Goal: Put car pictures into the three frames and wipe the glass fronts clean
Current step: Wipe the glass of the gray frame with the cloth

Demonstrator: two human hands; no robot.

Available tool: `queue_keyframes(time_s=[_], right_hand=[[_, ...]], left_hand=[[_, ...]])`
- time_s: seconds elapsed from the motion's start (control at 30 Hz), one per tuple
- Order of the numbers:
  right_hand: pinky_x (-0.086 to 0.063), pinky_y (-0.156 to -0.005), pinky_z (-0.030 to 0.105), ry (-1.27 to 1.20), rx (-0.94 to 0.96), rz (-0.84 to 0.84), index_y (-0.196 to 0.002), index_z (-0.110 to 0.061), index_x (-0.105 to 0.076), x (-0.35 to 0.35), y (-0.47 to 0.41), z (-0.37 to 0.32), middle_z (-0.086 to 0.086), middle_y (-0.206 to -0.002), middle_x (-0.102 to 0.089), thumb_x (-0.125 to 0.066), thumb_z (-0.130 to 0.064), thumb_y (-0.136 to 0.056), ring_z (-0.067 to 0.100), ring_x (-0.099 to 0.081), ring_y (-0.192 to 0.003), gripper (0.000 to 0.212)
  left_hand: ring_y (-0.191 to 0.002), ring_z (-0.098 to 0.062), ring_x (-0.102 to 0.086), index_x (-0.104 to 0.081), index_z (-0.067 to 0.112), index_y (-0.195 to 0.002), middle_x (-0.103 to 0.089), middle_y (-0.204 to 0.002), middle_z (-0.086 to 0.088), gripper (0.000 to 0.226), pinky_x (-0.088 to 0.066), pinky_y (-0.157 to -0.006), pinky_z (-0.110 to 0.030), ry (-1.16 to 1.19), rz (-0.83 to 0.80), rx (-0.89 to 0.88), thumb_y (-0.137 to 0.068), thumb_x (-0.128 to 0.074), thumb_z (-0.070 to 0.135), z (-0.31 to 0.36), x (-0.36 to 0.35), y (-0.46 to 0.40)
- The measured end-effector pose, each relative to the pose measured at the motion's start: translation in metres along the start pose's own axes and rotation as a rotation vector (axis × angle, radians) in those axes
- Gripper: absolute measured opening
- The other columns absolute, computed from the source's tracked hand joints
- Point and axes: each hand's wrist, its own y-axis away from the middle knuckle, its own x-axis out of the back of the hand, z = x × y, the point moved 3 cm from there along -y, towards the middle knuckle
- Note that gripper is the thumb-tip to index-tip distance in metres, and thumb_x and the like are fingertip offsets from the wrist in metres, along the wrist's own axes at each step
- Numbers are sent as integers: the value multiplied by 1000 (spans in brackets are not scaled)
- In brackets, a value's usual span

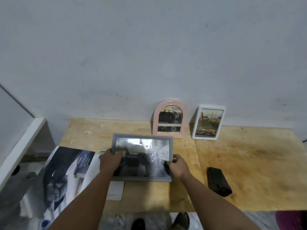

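View from a head cam, looking down at a plywood tabletop pushed against a pale wall.

Near the middle of the tabletop, a bit left of ctr, both hands hold a grey rectangular frame, landscape, glass front up and tilted toward the viewer. The glass glares; the pic behind it is dark and blurred, a car can't be made out for sure. The left hand grips the frame's left edge, fingers curled over the upper-left part. The right hand curls around the right edge, and something dark shows under its fingers on the glass; can't tell what it is.

Along the back edge, leaning on the wall: a pink arched frame w/ a printed page inside, and just to its right, a small gap between, a white rectangular frame w/ a yellowish vehicle pic. The grey frame's far edge sits just in front of the pink one.

Right half of the tabletop: a dark folded cloth lies alone, well apart from the frames, w/ bare wood around it out to the right and front edges.

At the left edge, a glossy magazine overhangs the tabletop's side, its dark page showing. A small white card lies near the front edge under the left forearm. A white ledge runs along the far left, beyond the tabletop. Below the front edge, feet and floor.
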Motion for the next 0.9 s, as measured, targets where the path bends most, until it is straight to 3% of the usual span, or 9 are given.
queue_keyframes(time_s=[0.1, 0.23, 0.3, 0.37, 0.43, 0.6, 0.73, 0.83, 0.9], right_hand=[[-56, -72, 27, -17, 84, -10, -137, -12, -53, -15, -8, -40, 3, -105, -69, -69, -19, -93, 20, -67, -89, 47], [-52, -89, 34, -33, 144, -3, -145, -14, -50, -32, -27, -92, 6, -123, -68, -68, -21, -95, 24, -65, -102, 54], [-50, -101, 38, -52, 166, 8, -149, -14, -47, -40, -38, -113, 8, -135, -64, -67, -22, -96, 27, -63, -115, 58], [-47, -107, 40, -78, 170, 5, -150, -12, -45, -48, -49, -130, 7, -137, -61, -66, -20, -97, 27, -60, -121, 58], [-47, -107, 38, -112, 170, -7, -147, -12, -48, -58, -62, -142, 3, -132, -61, -67, -19, -97, 21, -59, -116, 54], [-44, -112, 40, -129, 164, 6, -150, -13, -46, -83, -100, -155, 0, -138, -60, -68, -23, -95, 22, -58, -126, 60], [-45, -112, 46, -196, 154, 3, -153, -16, -42, -96, -116, -167, 6, -146, -57, -68, -24, -96, 27, -57, -128, 63], [-34, -120, 43, -241, 134, -9, -160, -16, -28, -103, -125, -169, 8, -160, -40, -66, -24, -99, 31, -41, -145, 72], [-30, -122, 41, -250, 133, -16, -163, -16, -22, -107, -128, -170, 8, -165, -33, -64, -24, -100, 30, -34, -150, 76]], left_hand=[[-111, -42, -54, -52, 11, -136, -50, -132, -25, 61, -45, -89, -43, 16, 83, -18, -84, -63, 40, 16, 32, -15], [-85, -34, -60, -60, 12, -117, -62, -103, -17, 51, -52, -74, -43, 90, 135, -70, -72, -63, 37, 38, 72, -45], [-85, -32, -62, -59, 12, -117, -64, -98, -14, 47, -55, -75, -45, 128, 132, -97, -75, -64, 33, 45, 84, -63], [-90, -33, -64, -57, 14, -119, -65, -102, -13, 48, -57, -84, -50, 168, 132, -111, -76, -64, 35, 48, 92, -81], [-96, -32, -63, -55, 15, -124, -64, -107, -11, 50, -56, -90, -50, 202, 121, -110, -79, -66, 33, 49, 94, -98], [-103, -31, -61, -54, 17, -126, -63, -112, -8, 49, -53, -95, -49, 283, 112, -77, -81, -69, 29, 47, 92, -132], [-102, -30, -58, -51, 15, -131, -61, -116, -10, 51, -51, -87, -44, 331, 120, -73, -84, -67, 26, 50, 92, -155], [-100, -29, -56, -48, 12, -133, -59, -118, -13, 54, -44, -77, -38, 339, 106, -101, -85, -65, 27, 57, 90, -169], [-109, -32, -55, -43, 10, -140, -56, -129, -16, 71, -47, -82, -42, 328, 82, -107, -78, -66, 37, 59, 88, -178]])
